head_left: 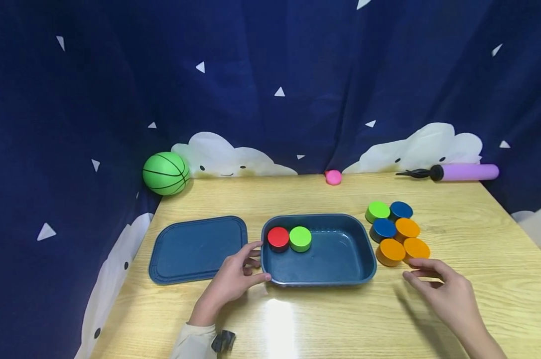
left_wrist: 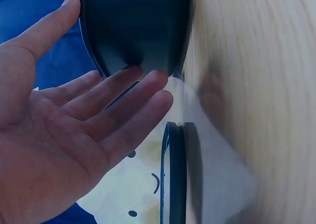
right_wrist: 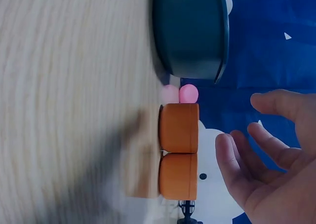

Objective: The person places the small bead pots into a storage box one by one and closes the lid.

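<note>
A dark blue bin (head_left: 324, 285) stands mid-table, with a red round block (head_left: 278, 239) and a green round block (head_left: 300, 239) side by side at its left end. My left hand (head_left: 235, 279) is at the bin's left end, fingers spread, thumb and fingertips right at its rim. To the right of the bin, my right hand (head_left: 450, 291) hovers with relaxed, parted fingers and holds nothing. Just beyond its fingertips sit two orange round blocks (right_wrist: 178, 128). Behind these stand another orange block (head_left: 407, 229), two blue blocks (head_left: 383, 230) and a green one (head_left: 377, 211).
A flat dark blue lid (head_left: 199, 249) lies left of the bin. Along the back are a green ball (head_left: 166, 173), a small pink object (head_left: 333, 177) and a purple pump (head_left: 470, 172) with a black nozzle. A dark blue curtain (head_left: 252, 75) hangs behind the table.
</note>
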A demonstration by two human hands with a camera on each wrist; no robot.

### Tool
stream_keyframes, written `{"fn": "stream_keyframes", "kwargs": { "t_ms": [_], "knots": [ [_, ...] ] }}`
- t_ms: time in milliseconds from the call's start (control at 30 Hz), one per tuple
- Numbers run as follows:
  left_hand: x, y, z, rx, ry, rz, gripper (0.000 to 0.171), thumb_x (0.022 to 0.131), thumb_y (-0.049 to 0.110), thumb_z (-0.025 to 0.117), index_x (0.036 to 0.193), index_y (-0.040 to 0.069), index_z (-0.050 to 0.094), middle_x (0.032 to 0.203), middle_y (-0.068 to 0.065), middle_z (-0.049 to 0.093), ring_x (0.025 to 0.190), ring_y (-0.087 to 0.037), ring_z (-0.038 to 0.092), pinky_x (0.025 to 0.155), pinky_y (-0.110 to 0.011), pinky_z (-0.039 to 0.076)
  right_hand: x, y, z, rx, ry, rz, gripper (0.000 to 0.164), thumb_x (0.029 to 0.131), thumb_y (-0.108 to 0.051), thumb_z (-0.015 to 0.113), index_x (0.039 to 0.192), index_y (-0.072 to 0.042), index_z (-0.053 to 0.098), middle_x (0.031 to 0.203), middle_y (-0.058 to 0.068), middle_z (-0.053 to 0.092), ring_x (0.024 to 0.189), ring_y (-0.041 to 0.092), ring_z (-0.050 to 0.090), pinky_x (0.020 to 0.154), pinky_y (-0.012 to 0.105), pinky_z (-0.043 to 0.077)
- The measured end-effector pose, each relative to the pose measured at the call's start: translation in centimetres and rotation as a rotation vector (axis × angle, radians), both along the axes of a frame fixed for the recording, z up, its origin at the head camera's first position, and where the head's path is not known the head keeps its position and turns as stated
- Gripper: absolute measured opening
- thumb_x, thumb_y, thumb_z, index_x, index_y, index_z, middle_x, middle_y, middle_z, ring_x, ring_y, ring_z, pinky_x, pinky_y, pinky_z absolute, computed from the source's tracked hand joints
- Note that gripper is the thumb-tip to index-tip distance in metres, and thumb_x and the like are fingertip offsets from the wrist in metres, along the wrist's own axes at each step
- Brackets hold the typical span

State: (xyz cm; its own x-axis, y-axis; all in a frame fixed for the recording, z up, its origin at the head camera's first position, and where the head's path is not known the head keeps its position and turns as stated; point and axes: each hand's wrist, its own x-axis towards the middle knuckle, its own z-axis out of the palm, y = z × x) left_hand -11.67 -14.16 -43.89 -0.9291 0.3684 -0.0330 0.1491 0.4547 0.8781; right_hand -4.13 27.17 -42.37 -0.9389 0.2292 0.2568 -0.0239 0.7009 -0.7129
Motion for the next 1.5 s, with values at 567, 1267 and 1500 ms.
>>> {"fn": "stream_keyframes", "kwargs": {
  "t_ms": [567, 1267, 1500],
  "knots": [
    [0.0, 0.0, 0.0, 0.002, 0.008, -0.003, 0.074, 0.084, 0.019, 0.083, 0.148, 0.007, 0.047, 0.130, -0.018, 0.067, 0.108, -0.030, 0.067, 0.091, -0.044, 0.059, -0.9, 1.0, -1.4, 0.038, -0.159, -0.036, 0.048, 0.087, -0.024, 0.081, 0.124, 0.004, 0.066, 0.112, 0.027, 0.071, 0.080, -0.024, 0.047, 0.062, 0.003, 0.050],
    [0.0, 0.0, -0.2, 0.007, 0.006, -0.013, 0.075, 0.085, 0.020, 0.083, 0.148, 0.007, 0.046, 0.131, -0.018, 0.066, 0.108, -0.028, 0.068, 0.091, -0.044, 0.059, -2.9, 0.6, -2.6, 0.096, -0.184, -0.007, 0.068, 0.085, -0.025, 0.083, 0.133, 0.012, 0.056, 0.114, 0.032, 0.068, 0.098, 0.043, 0.069, 0.064, 0.010, 0.054],
    [-0.1, -0.1, -0.1, 0.000, 0.007, -0.009, 0.075, 0.085, 0.020, 0.083, 0.148, 0.008, 0.046, 0.130, -0.017, 0.067, 0.107, -0.028, 0.068, 0.091, -0.045, 0.059, -3.5, 0.4, -2.8, 0.132, -0.237, -0.015, 0.078, 0.086, -0.036, 0.081, 0.136, 0.015, 0.050, 0.119, 0.035, 0.065, 0.100, 0.046, 0.069, 0.080, 0.052, 0.060]
  ]
}}
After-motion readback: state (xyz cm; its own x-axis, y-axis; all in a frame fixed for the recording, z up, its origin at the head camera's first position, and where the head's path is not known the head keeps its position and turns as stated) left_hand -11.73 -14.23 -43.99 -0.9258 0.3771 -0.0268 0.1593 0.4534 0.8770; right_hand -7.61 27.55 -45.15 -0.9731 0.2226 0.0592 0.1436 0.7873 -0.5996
